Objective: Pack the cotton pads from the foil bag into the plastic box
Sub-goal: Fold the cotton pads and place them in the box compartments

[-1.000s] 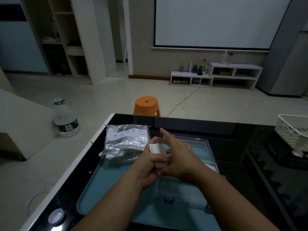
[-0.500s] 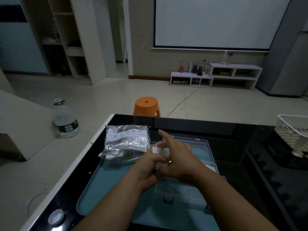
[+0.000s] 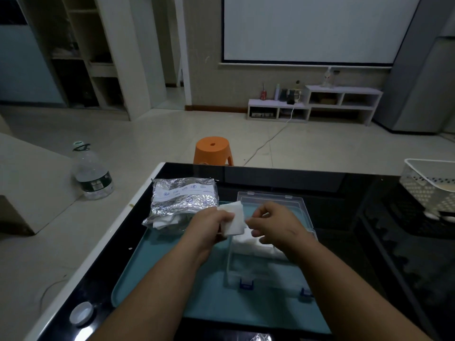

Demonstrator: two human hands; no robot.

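Left hand (image 3: 209, 225) holds a small stack of cotton pads (image 3: 232, 221) at the open plastic box's (image 3: 305, 210) left edge.

The left hand's fingers are clamped round the square white stack, held on edge, flat faces left and right. The right hand (image 3: 278, 225) hangs over the box with curled fingers, tips just beside the stack's right edge; I cannot tell whether they pinch it. The box lies directly right of and below the stack, white packed pads (image 3: 253, 243) already inside, so I judge the drop is a short move rightward and down. The foil bag (image 3: 184, 198) lies just left, partly on the teal tray (image 3: 152, 267) on the black counter (image 3: 344, 193).
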